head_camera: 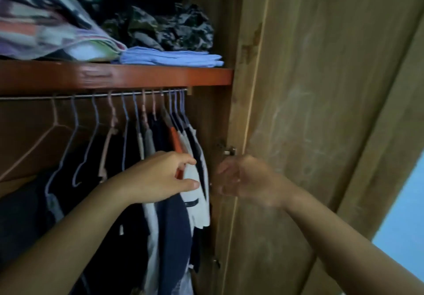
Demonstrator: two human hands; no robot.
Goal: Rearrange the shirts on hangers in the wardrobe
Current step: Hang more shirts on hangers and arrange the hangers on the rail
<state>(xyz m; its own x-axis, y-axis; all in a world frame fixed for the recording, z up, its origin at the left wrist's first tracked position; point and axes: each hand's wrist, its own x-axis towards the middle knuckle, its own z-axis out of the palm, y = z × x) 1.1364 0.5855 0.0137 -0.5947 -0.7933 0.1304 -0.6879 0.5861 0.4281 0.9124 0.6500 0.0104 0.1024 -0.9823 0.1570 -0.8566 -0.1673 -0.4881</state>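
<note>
Several shirts hang packed at the right end of a metal rail (68, 96) inside the wardrobe. My left hand (158, 177) reaches in among them, thumb and fingers spread against a white shirt (197, 205) with dark trim. An orange shirt (176, 142) and a navy shirt (174, 230) hang just beside it. My right hand (243, 180) hovers blurred to the right of the shirts, near the wardrobe's side wall, fingers loosely curled and holding nothing. Several bare hangers (75, 134) hang further left on the rail.
A reddish shelf (137, 77) above the rail carries folded blue cloth (172, 58), a patterned bundle (46, 24) and dark clothes. The open wooden door (321, 111) stands at right, with a hinge (229, 151) near my right hand.
</note>
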